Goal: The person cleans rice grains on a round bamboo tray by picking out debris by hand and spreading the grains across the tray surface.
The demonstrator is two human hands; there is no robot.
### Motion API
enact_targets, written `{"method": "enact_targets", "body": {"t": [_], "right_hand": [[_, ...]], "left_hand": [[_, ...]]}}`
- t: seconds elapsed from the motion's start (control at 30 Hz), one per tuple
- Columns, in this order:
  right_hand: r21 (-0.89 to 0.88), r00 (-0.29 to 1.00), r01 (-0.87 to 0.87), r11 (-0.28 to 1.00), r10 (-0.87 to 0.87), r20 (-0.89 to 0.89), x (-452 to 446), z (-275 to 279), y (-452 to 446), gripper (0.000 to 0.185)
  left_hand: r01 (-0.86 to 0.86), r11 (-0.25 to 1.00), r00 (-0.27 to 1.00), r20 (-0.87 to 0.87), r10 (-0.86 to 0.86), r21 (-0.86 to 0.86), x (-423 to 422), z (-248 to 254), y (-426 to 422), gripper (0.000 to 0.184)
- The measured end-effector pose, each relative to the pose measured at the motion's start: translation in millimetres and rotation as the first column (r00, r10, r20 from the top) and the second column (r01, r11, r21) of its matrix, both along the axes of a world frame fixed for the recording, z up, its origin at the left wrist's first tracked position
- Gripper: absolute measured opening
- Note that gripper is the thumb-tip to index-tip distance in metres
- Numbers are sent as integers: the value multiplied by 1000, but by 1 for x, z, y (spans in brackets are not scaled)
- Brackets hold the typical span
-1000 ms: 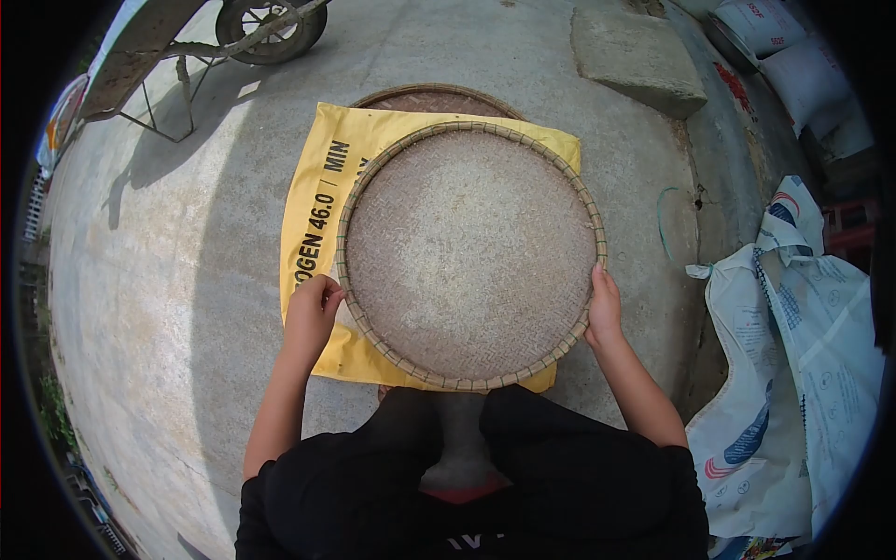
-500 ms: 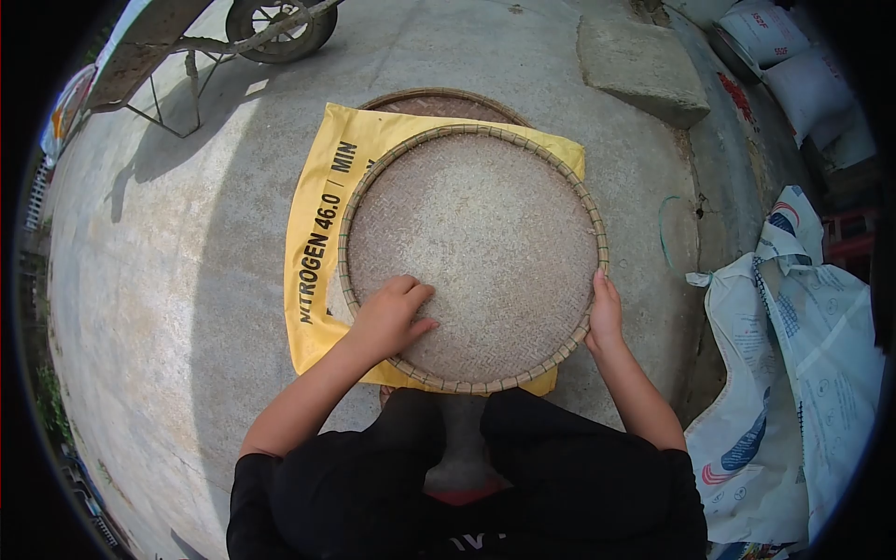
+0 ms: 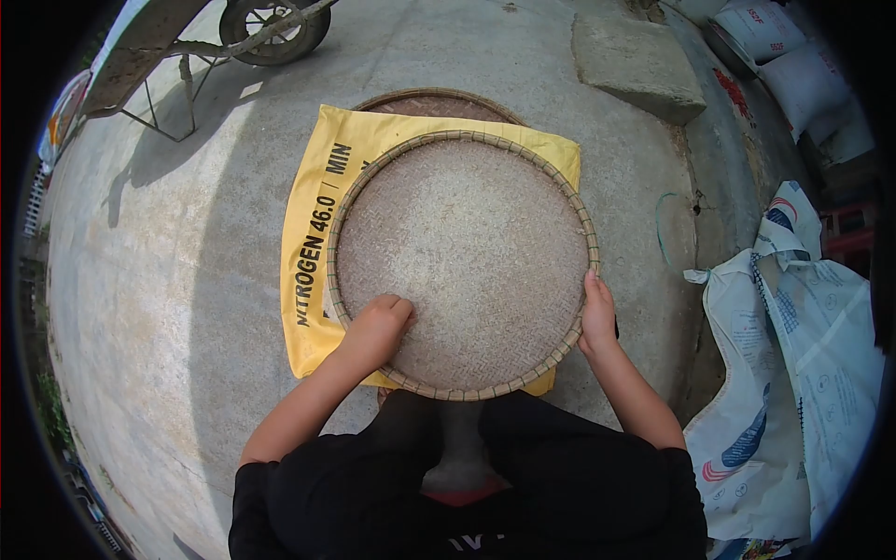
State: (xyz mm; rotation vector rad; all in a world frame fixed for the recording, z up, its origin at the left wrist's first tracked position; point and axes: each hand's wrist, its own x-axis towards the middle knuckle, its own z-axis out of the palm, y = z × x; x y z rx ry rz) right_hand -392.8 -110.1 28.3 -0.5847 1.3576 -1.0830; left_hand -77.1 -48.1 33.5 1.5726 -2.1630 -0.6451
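Note:
A round woven tray (image 3: 337, 237) with a bound rim holds a thin spread of pale grains (image 3: 457, 224). Its right rim is gripped by my right hand (image 3: 598, 313), fingers along the edge. My left hand (image 3: 381, 327) is over the lower left part of the tray, its fingers curled together; what they hold, if anything, is hidden. Beneath the tray lies a yellow sack (image 3: 311, 252) with black lettering. Part of a second woven tray (image 3: 439, 101) shows beyond the sack's far edge.
A wheelbarrow (image 3: 273, 33) stands at the upper left. A concrete block (image 3: 637, 65) lies at the upper right. White sacks (image 3: 747, 373) are at the right, with more filled sacks (image 3: 807, 79) behind.
My left hand has come from outside the left rim to over the grains, and its fingers have curled in. The tray has shifted slightly left and nearer to me, my right hand still on it.

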Motion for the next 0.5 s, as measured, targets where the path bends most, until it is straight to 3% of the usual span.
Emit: {"method": "enact_targets", "body": {"t": [0.1,0.23,0.4,0.5], "right_hand": [[5,1000,18,1000,-18,0,0,0,0,42],[-29,999,44,999,-43,19,-6,-9,-2,43],[-29,997,74,997,-73,7,-5,-7,-4,43],[-19,997,77,997,-78,-27,-7,-11,-4,43]], "left_hand": [[-40,999,998,-37,41,30,26,20,1,9],[-401,914,913,-62,404,53,73,23,6,11],[-469,880,881,25,472,-73,90,12,2,16],[-370,917,926,29,378,-148,66,15,-3,20]]}}
